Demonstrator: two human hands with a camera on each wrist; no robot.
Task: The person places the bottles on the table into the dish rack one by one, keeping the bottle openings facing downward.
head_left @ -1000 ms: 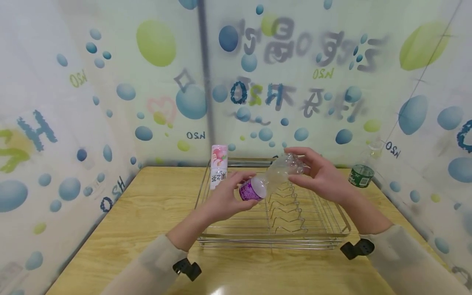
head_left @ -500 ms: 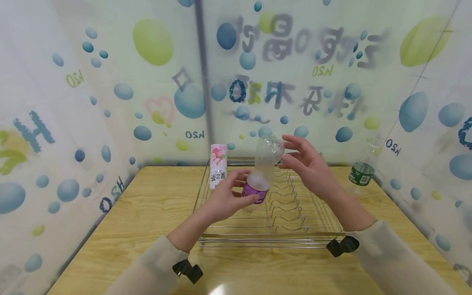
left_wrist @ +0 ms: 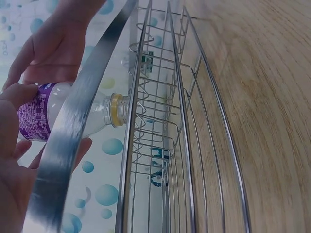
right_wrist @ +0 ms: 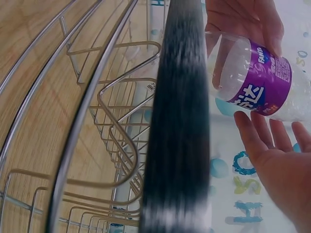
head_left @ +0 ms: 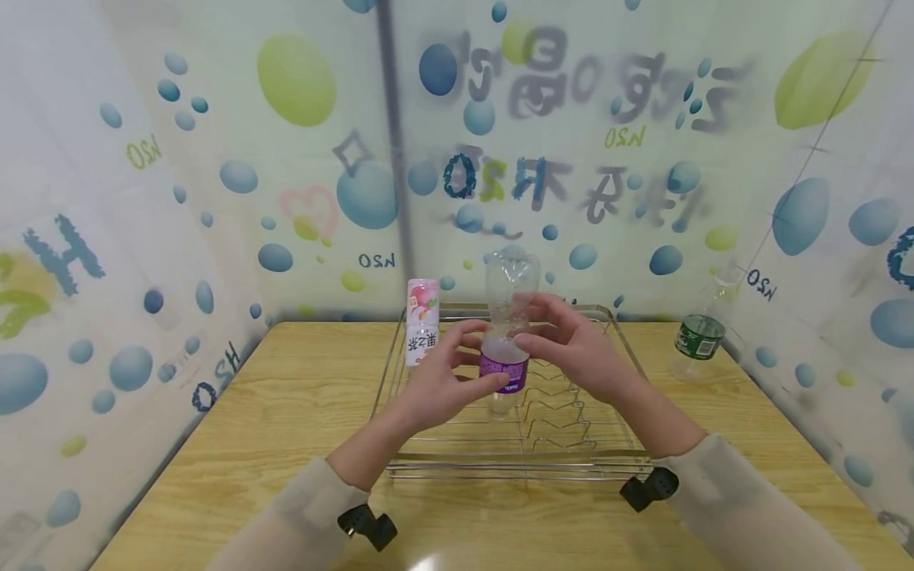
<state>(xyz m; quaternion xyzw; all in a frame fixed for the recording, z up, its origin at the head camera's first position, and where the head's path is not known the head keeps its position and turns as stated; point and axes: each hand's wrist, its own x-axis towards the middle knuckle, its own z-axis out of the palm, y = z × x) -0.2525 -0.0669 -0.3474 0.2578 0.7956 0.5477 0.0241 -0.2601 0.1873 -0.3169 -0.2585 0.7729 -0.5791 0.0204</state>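
Note:
A clear plastic soda bottle with a purple Fanta label (head_left: 504, 371) is held upside down over the wire dish rack (head_left: 528, 456). My left hand (head_left: 446, 377) grips it around the label, thumb across the front. The neck points downward, a yellow ring (left_wrist: 116, 109) around it, close over the rack's wires in the left wrist view. My right hand (head_left: 571, 345) is at the bottle's right side, its fingers (right_wrist: 260, 128) spread and loosely bent beside the label rather than wrapped around it.
A pink and white bottle (head_left: 423, 321) with a peach picture stands inverted at the rack's left rear. Another clear bottle with a green label (head_left: 700, 337) stands at the table's right rear. Wavy wire dividers (head_left: 560, 404) run through the rack. A printed curtain (head_left: 321, 174) closes off the back.
The bottle has swung from tilted rightward to upright upside down, its neck now pointing down. My right hand has let go of its base and moved left and lower beside it. The left grip stays.

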